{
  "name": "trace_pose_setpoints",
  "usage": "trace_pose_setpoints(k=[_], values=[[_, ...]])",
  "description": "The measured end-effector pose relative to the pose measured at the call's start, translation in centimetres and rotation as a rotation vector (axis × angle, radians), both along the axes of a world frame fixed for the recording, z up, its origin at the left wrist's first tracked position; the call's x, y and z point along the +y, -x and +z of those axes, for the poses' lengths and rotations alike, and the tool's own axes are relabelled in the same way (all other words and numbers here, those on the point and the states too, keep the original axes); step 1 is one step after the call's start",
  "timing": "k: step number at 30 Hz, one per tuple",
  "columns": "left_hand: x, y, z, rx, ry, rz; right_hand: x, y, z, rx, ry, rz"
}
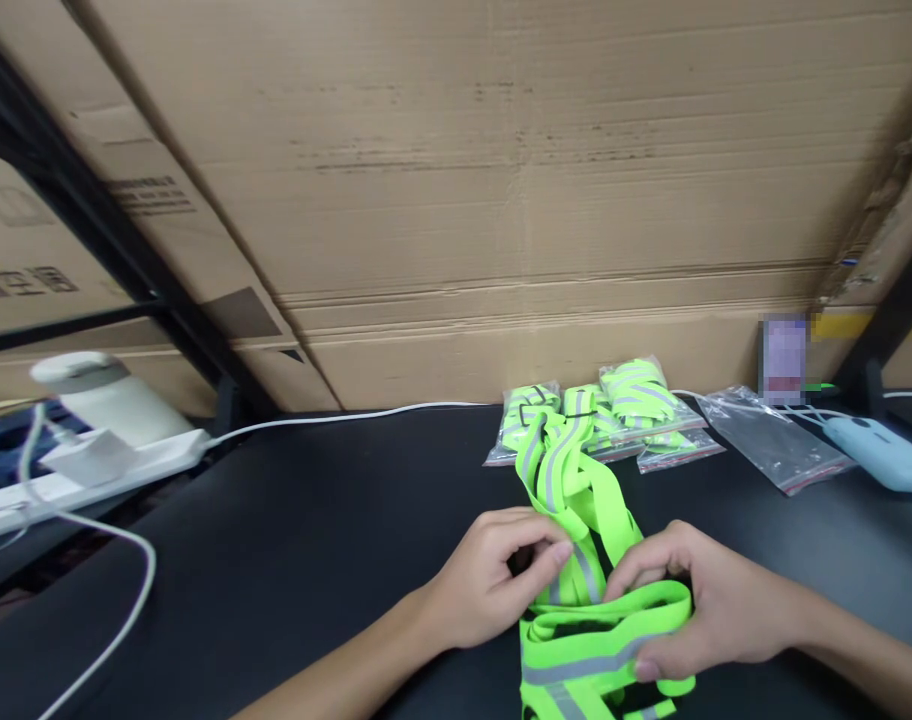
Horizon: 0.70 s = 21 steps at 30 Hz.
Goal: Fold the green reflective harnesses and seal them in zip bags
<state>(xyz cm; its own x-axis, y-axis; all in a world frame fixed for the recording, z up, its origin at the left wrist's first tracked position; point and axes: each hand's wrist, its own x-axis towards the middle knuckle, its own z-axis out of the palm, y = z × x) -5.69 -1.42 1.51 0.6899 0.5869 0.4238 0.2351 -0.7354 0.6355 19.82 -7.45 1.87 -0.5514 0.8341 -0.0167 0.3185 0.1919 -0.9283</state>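
Note:
A neon-green reflective strap [576,662] with grey stripes lies in loose folds on the black table in front of me. My right hand [722,600] grips the looped, folded part, with the thumb in front and the fingers behind the upper edge. My left hand [490,580] pinches a length of the strap at its left edge, thumb against the fingers. Beyond my hands, strap loops run up toward clear bags [532,412] that hold more green strap. The lower end of the bundle is cut off by the picture's edge.
A clear zip bag [778,440] and a light-blue device with a cable [880,452] lie at right. At left are a white bottle [137,405], a power strip [160,462] and a white cable [147,580]. Cardboard [426,230] and black frame bars [118,240] bound the back.

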Motion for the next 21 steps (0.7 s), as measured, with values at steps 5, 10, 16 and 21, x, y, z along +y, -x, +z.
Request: trace_pose_setpoints(k=[5,10,16,21], values=[[0.12,-0.12,-0.78,0.1,0.066,0.058,0.04,0.03,-0.68,0.019,0.028,-0.011],[0.39,0.42,-0.54,0.003,0.165,0.055,0.64,0.03,-0.72,-0.017,-0.016,-0.109],[0.3,0.43,-0.19,0.0,0.125,0.02,0.5,-0.18,-0.17,-0.077,-0.226,-0.07],[0.35,0.42,-0.02,0.016,0.088,-0.028,0.73,-0.03,0.03,-0.063,-0.36,0.018]])
